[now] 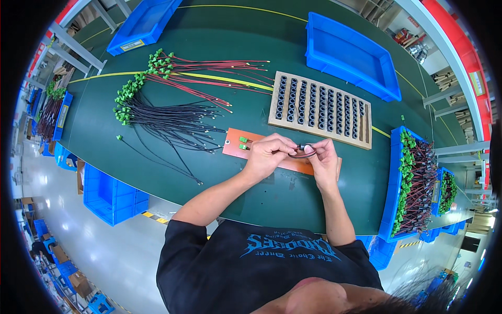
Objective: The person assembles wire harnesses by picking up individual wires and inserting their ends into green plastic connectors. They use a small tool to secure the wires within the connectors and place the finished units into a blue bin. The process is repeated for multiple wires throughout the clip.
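My left hand (268, 155) and my right hand (325, 161) meet over an orange board (232, 135), fingertips pinched close together. Between them runs a thin dark cable (302, 156), bent in a curve, and both hands grip it. A small black part (300, 147) shows at the fingertips; its exact shape is partly covered. Two green connectors (243, 139) rest on the board's left end, their leads running toward my left hand. Just beyond the hands stands a wooden rack (320, 132) with rows of black cylindrical parts (330, 109).
Black wires (167, 118) and red wires (209, 65) with green connectors fan out at the left. A blue tray (350, 57) lies behind the rack, another blue tray (141, 29) at far left. On the right, a blue bin (389, 209) holds bundled wires.
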Tool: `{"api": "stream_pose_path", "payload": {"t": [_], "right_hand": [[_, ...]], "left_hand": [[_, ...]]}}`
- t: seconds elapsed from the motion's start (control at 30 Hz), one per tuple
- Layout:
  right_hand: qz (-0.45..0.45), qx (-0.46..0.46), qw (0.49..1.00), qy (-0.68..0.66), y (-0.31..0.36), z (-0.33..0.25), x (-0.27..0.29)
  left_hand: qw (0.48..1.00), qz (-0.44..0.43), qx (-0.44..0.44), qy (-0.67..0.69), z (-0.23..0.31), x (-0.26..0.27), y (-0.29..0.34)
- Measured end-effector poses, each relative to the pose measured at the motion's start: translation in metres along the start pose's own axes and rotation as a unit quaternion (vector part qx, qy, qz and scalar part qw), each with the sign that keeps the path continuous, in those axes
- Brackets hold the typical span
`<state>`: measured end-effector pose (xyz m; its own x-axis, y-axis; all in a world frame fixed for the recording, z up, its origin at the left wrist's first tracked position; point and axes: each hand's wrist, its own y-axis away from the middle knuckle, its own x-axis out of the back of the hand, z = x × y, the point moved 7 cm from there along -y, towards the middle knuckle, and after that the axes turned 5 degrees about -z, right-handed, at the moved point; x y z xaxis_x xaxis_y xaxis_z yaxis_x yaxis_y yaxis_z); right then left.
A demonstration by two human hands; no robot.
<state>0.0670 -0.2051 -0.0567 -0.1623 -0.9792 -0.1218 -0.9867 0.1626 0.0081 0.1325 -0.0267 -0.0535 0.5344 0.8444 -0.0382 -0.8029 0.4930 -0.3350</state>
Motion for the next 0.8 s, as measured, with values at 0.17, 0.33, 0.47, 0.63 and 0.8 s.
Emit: {"api": "stream_pose_path", "payload": {"t": [0.17, 0.33, 0.47, 0.63, 0.8], "right_hand": [[0.031, 0.029, 0.999, -0.015, 0.004, 0.001, 0.003], [0.022, 0.04, 0.999, 0.002, 0.004, 0.005, 0.006], [0.005, 0.066, 0.997, 0.047, 0.003, 0.008, 0.006], [-0.035, 0.049, 0.998, -0.007, 0.004, 0.007, 0.0], [-0.052, 0.07, 0.993, 0.073, 0.008, 0.01, 0.002]], "left_hand": [[0.993, -0.056, -0.038, -0.093, 0.019, -0.008, 0.0], [0.988, -0.032, -0.108, -0.106, 0.028, -0.008, 0.001], [0.994, -0.018, -0.024, -0.101, 0.013, -0.005, 0.002], [0.997, -0.067, -0.009, -0.043, 0.01, -0.005, -0.006], [0.995, -0.093, 0.013, 0.013, 0.015, -0.014, -0.009]]}}
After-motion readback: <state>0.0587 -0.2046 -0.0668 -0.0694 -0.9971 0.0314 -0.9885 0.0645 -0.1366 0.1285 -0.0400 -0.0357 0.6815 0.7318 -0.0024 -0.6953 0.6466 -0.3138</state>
